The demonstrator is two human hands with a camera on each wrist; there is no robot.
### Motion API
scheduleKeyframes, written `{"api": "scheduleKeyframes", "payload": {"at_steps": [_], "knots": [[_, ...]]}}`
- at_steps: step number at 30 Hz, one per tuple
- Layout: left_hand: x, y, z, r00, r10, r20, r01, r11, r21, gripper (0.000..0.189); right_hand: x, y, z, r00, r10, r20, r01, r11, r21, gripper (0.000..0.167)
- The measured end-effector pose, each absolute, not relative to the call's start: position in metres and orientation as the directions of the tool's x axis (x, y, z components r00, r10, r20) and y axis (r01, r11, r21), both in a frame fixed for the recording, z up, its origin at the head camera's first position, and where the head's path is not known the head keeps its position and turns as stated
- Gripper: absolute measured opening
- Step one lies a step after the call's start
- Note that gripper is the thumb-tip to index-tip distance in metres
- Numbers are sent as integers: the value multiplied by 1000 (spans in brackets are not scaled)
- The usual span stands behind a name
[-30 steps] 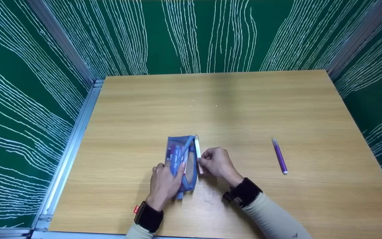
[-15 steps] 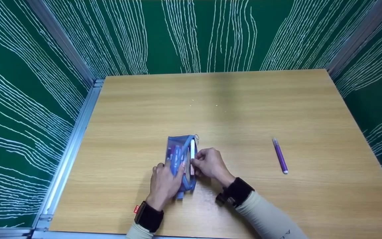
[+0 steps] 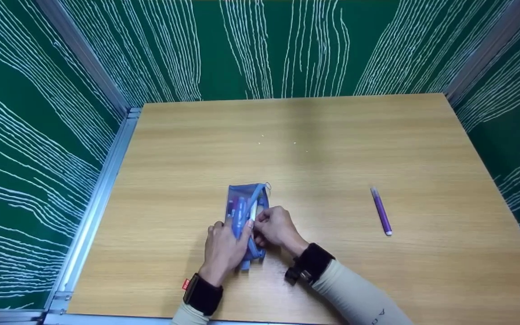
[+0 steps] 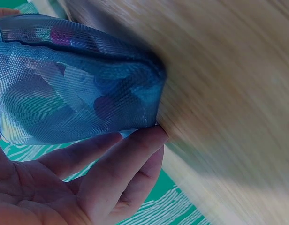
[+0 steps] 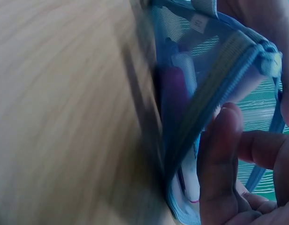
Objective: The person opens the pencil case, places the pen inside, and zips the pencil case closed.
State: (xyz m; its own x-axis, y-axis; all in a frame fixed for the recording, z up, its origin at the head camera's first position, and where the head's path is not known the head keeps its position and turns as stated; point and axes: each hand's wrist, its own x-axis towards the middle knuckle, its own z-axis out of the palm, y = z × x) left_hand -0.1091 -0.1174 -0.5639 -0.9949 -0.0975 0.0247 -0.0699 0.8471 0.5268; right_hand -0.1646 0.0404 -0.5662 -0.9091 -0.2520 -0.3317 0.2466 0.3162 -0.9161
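A blue mesh pencil case (image 3: 237, 190) stands on the table with its zipper edge (image 5: 215, 93) parted and several markers inside. My left hand (image 3: 225, 249) grips it from the left, thumb at the opening; in the left wrist view fingertips (image 4: 156, 133) press its mesh side. My right hand (image 3: 280, 228) is at the opening, fingers curled, pinching a white marker (image 3: 253, 210) that lies partly inside the case. The marker's lower part is hidden behind the fingers. Through the mesh a purple marker (image 5: 175, 89) shows in the right wrist view.
A purple marker (image 3: 381, 212) with a white end lies on the wooden table (image 3: 323, 280) to the right. Small white specks (image 3: 294, 143) dot the table farther back. Green walls (image 3: 278, 49) with white lines and a metal frame (image 3: 93, 203) surround the table.
My right hand has moved left with the white marker, from beside the pencil case into its opening. The left hand and the case have stayed in place.
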Motion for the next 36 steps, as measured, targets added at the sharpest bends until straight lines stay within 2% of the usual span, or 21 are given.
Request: {"api": "scheduleKeyframes", "payload": {"at_steps": [13, 19, 36], "knots": [[-110, -118, -564, -996, -93, 18, -70, 847, 527, 71, -164, 41, -564, -908, -273, -319, 232, 308, -923, 5], [-110, -118, -565, -995, -86, 42, -54, 861, 505, 75, -166, 49, -560, -927, -273, -256, 161, 329, -931, 4], [-110, -118, -565, -996, -88, 19, -66, 853, 517, 76, -180, 93, -550, -973, -131, -190, 111, 455, -884, 12]]}}
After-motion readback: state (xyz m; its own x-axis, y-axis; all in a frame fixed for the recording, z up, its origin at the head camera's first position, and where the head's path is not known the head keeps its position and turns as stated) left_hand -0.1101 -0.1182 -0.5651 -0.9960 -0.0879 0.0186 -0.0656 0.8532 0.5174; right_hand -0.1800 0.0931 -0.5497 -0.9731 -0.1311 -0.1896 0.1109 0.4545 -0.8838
